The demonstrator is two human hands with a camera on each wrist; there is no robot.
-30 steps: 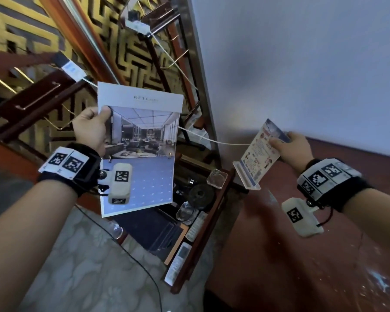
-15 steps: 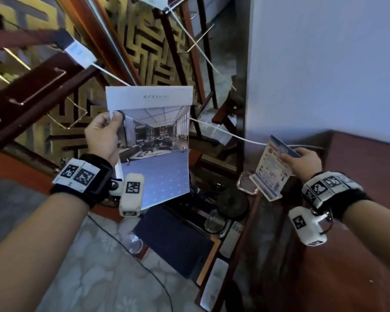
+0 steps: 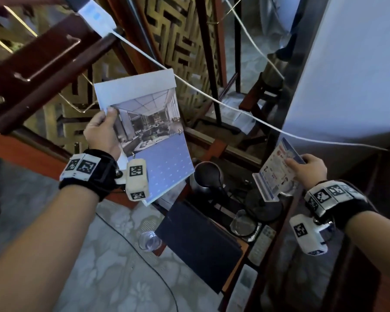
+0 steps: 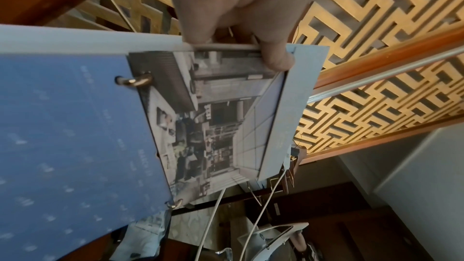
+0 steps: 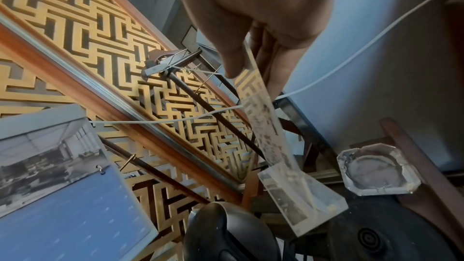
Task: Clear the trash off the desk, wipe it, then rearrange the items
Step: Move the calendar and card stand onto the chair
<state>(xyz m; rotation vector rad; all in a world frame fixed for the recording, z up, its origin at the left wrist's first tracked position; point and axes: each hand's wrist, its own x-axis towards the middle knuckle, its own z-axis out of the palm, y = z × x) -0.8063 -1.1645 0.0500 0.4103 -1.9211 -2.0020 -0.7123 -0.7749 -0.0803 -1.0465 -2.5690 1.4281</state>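
Two hands are in view, the left hand [image 3: 101, 134] and the right hand [image 3: 307, 168], with one desk calendar [image 3: 149, 140], one acrylic sign holder [image 3: 274, 174], one glass ashtray [image 5: 376, 170], one kettle [image 3: 206, 177], one dark folder [image 3: 198, 242] and two remote controls [image 3: 262, 244].

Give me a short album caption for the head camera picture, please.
Left hand holds a ring-bound calendar; right hand holds a clear acrylic sign stand above a cluttered shelf.
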